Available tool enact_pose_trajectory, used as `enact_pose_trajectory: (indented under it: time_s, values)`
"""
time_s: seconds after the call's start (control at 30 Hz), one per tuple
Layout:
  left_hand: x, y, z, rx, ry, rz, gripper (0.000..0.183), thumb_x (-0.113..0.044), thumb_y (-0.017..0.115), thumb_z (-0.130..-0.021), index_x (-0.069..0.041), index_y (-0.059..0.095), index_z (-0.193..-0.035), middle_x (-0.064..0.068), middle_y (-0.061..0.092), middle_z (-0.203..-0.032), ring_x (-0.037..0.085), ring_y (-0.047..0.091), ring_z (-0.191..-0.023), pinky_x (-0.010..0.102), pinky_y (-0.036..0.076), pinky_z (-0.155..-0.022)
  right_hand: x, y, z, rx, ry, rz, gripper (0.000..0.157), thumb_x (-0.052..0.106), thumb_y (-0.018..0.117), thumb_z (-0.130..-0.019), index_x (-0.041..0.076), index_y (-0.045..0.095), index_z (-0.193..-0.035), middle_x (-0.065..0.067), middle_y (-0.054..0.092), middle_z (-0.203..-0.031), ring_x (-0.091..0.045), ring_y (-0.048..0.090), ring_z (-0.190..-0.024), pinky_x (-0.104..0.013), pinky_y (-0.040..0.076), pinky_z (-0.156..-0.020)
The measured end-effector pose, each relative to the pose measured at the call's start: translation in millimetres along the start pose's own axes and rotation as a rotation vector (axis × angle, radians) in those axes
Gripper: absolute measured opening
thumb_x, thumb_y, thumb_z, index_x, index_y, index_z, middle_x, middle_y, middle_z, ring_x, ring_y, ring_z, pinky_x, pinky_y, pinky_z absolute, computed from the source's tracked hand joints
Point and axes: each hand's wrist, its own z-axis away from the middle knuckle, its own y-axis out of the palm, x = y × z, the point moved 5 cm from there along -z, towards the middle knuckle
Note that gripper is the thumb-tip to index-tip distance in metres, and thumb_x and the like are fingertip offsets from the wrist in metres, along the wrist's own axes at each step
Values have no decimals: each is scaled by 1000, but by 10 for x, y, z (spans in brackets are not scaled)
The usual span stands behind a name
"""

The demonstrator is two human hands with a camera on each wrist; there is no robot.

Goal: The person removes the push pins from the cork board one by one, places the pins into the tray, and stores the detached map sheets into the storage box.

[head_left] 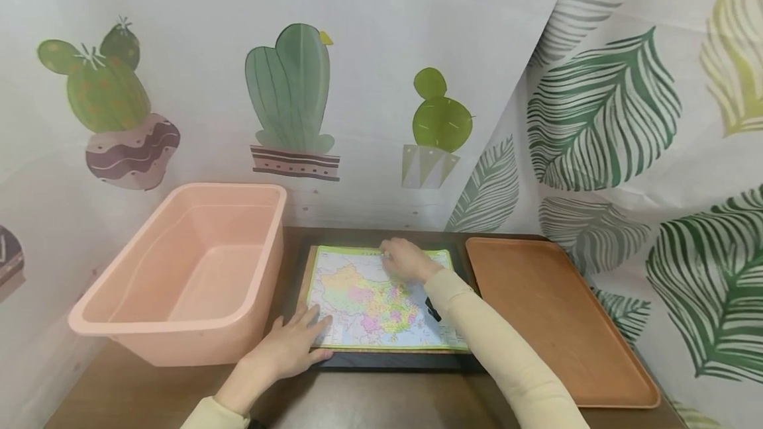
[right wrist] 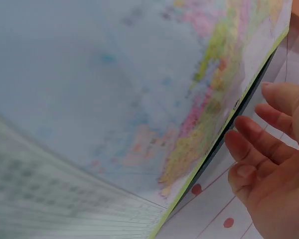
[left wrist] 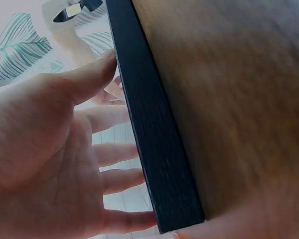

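A printed map [head_left: 363,306] with a green border lies over a brown board inside a dark frame [head_left: 399,361]. My left hand [head_left: 289,347] rests at the lower left corner, fingers spread over the map's left edge and thumb by the frame's front edge. The left wrist view shows that palm [left wrist: 45,144] beside the dark side of the frame, with straight fingers. At the map's top edge is my right hand [head_left: 408,261]. In the right wrist view its fingers [right wrist: 259,142] are loosely bent beside the green border, holding nothing visible.
A pink plastic basin [head_left: 167,326] stands to the left of the frame. On the right lies an orange-brown tray [head_left: 554,310], partly behind my right sleeve [head_left: 501,349]. Behind the brown table [head_left: 381,399] hangs a white curtain [head_left: 369,85] printed with cacti and leaves.
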Motion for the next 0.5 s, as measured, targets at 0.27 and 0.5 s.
enact_pose_trajectory:
  time_s: [0.27, 0.5]
  values:
    - [-17, -18, 26, 4, 3, -6, 65, -51, 60, -92, -11, 51, -143, 22, 36, -151, 48, 24, -140, 73, 26, -100, -55, 9, -178, 4, 1, -72, 20, 15, 51, -103, 7, 64, -114, -5, 67, -109, -20, 64, -100, -32, 53, -84]
    - [-26, -33, 42, -2, 10, 3, 66, -50, 61, -92, -10, 51, -142, 24, 36, -150, 49, 26, -139, 74, 26, -99, -124, 89, -265, 13, 45, -83, 18, 15, 48, -103, 9, 65, -104, -3, 67, -100, -20, 65, -95, -32, 54, -81]
